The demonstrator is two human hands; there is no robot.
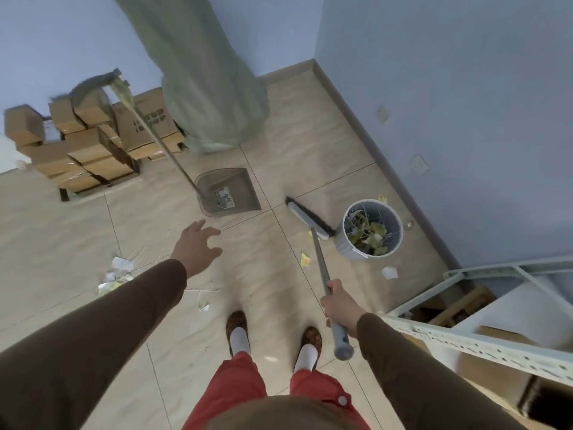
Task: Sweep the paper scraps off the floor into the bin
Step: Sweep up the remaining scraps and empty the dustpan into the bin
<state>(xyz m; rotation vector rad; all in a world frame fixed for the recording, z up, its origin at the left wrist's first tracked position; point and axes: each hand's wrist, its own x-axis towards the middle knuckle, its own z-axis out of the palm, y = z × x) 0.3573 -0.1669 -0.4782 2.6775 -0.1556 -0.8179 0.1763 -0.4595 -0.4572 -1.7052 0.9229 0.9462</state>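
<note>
My right hand (338, 305) is wrapped tight round the broom (322, 268) handle, fingers curled on the gray stick near its top end. The broom head sits on the floor (279, 144) far from me, touching the near-left side of the bin (348, 246), w/ its black bristles on the far side.

My left hand (197, 246) holds nothing. Fingers are spread wide & it hangs over the floor, reaching twd the dustpan (242, 200) but not touching it. The dustpan lies flat on the tiles, far & a bit left of the broom head, w/ a label inside. Its long handle (155, 138) leans up & away to the left, where its top end looks blurry.

The bin is round & gray, on the right near the wall. It has yellow-green & white scraps in it. More paper scraps are on the floor: a big pile (116, 273) just left of my left arm, a yellow bit (305, 259) & a white bit (389, 272) near the bin, & tiny bits by my feet (273, 339).

Far left there's a heap of cardboard boxes (83, 141). A green curtain (204, 88) hangs down next to them. A white metal shelf (465, 333) is on the near right, close to my right arm.
</note>
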